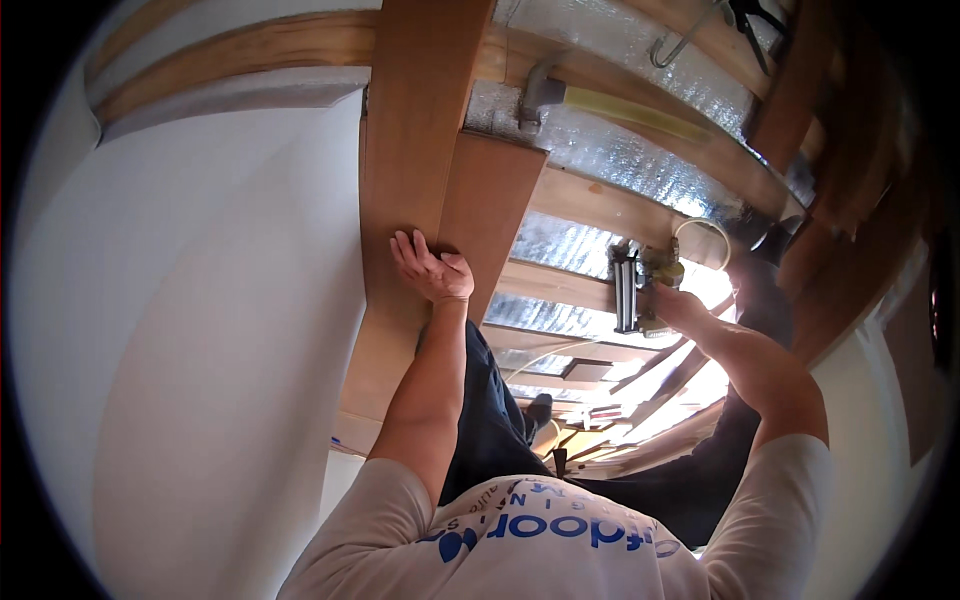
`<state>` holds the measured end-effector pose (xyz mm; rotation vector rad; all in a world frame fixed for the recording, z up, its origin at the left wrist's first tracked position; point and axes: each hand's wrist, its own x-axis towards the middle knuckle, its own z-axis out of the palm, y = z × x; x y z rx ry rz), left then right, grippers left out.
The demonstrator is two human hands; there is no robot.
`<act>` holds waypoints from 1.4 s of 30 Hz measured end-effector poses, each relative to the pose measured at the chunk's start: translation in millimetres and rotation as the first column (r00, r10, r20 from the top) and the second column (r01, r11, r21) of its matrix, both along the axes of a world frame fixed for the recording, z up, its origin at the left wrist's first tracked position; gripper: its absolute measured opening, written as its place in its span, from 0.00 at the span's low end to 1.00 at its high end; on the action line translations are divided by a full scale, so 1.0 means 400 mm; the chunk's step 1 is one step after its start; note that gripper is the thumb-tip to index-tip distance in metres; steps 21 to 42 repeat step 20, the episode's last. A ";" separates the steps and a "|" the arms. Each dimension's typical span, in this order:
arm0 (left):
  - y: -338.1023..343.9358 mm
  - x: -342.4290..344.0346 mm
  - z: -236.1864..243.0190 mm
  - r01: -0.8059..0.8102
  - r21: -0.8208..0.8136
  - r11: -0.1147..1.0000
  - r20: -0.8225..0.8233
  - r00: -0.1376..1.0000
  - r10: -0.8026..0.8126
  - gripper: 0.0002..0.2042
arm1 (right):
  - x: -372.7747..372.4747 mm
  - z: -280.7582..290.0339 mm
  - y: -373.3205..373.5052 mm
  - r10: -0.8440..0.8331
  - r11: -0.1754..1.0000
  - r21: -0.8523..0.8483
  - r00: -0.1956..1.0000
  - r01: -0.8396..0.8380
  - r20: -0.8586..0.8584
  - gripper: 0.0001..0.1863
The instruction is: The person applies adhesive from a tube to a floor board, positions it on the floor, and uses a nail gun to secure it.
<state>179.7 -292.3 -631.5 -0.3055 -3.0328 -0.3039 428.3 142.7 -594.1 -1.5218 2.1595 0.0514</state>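
Note:
Brown floorboards lie side by side, a long board (405,180) along the wall and a shorter board (495,185) beside it. My left hand (432,268) rests on them near their seam, palm down with its fingers stretched out and nothing held. Out to the right, my right hand (680,306) is wrapped round a nail gun (627,290) with a dark and silver magazine. A thin pale hose (712,226) loops close to the tool. The nail gun is over the open wooden joists, apart from the boards. Its nose and trigger cannot be made out.
Wooden joists (570,285) cross silvery foil insulation (560,235). A hammer (635,112) with a yellow-green handle lies ahead, with a hooked metal bar (685,42) and a black tool (750,25) beyond. A white wall (230,280) bounds the left. Loose brown boards (850,200) lie right.

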 end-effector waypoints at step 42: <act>0.304 -0.377 0.115 0.456 0.495 0.740 0.341 0.681 -0.648 0.21 | -0.420 0.686 -0.415 -0.168 -0.654 0.533 -0.791 0.536 0.589 0.32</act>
